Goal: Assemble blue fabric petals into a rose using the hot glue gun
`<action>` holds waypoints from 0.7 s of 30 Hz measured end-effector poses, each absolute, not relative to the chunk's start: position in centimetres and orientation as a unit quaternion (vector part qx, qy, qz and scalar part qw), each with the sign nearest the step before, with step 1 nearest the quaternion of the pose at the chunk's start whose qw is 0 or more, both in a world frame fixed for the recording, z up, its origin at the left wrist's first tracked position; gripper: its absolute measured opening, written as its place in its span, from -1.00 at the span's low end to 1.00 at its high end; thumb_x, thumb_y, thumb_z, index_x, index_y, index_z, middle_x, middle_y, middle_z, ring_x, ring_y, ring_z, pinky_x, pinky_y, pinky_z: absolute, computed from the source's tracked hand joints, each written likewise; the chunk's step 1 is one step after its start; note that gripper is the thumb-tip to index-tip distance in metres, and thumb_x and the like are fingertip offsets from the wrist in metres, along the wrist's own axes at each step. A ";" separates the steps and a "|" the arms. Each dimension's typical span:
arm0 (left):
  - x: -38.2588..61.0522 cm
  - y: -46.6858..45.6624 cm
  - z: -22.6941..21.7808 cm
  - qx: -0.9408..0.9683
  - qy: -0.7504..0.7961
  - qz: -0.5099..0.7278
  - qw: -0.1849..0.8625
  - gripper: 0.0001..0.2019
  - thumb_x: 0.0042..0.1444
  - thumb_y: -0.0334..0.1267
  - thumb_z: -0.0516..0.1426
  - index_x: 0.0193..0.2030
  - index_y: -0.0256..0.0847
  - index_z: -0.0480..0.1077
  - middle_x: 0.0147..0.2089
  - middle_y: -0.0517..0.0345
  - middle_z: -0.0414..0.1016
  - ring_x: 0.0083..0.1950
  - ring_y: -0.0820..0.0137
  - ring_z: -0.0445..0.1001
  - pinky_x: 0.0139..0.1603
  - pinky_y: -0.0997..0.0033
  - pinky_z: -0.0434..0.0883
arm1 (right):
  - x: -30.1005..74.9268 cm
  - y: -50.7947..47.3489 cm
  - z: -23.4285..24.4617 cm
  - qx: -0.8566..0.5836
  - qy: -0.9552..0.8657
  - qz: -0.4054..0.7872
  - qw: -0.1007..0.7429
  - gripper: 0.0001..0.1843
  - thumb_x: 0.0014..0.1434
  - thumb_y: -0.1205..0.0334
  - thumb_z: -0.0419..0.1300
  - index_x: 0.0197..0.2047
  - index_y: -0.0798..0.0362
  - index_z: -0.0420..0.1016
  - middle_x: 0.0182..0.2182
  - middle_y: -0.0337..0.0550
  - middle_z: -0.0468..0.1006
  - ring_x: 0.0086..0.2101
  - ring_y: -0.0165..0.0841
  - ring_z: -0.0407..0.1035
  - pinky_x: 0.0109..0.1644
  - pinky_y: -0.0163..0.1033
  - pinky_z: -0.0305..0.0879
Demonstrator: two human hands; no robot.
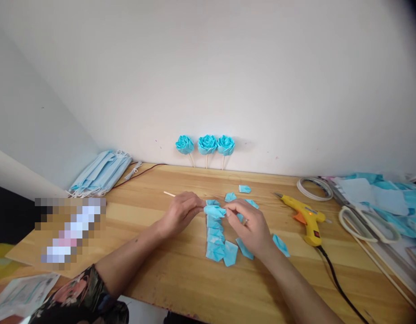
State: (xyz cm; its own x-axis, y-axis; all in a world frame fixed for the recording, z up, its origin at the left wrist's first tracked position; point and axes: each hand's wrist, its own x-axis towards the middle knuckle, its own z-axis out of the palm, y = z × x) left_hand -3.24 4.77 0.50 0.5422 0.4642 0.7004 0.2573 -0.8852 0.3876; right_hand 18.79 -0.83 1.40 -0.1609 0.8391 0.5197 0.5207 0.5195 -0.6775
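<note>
"Two hands busy. Left to right, go."

"Pale stick pokes out past my left hand; can't tell if gripped. That hand's fingertips pinch one end of a folded blue piece, held between my hands over a column of blue pieces."

"Doing it well?"

"Light pinch, I'd say; don't crush the folds. My right hand pinches the other end. Glue gun lies beyond."
</note>
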 end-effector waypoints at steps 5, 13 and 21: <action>-3.4 4.9 0.2 0.865 0.231 0.427 0.131 -0.91 0.27 -0.39 0.09 -0.19 -0.25 0.42 -0.34 0.05 0.54 -0.33 0.43 0.47 -0.30 0.47 0.35 | 19.3 -1.0 1.4 -0.460 -0.710 0.224 0.483 -0.74 0.37 0.18 0.02 -0.04 -0.04 0.52 -0.21 -0.15 0.62 -0.22 -0.31 0.49 -0.14 -0.18 0.37; -3.0 4.6 -0.3 0.855 0.230 0.430 0.176 -0.94 0.26 -0.41 0.11 -0.20 -0.25 0.41 -0.36 0.11 0.53 -0.33 0.47 0.47 -0.29 0.52 0.36 | 19.1 -0.7 1.0 -0.424 -0.772 0.195 0.432 -0.47 0.23 0.07 0.25 0.24 -0.07 0.32 -0.04 -0.09 0.60 -0.06 -0.20 0.46 0.02 -0.05 0.36; -2.9 4.2 -0.3 0.863 0.183 0.428 0.198 -0.92 0.29 -0.35 0.08 -0.17 -0.26 0.40 -0.36 0.07 0.49 -0.32 0.44 0.44 -0.29 0.47 0.34 | 17.9 -1.1 1.0 -0.393 -0.796 0.106 0.447 -0.79 0.23 0.17 0.26 -0.06 -0.04 0.45 -0.22 -0.14 0.61 -0.16 -0.22 0.46 0.04 -0.01 0.28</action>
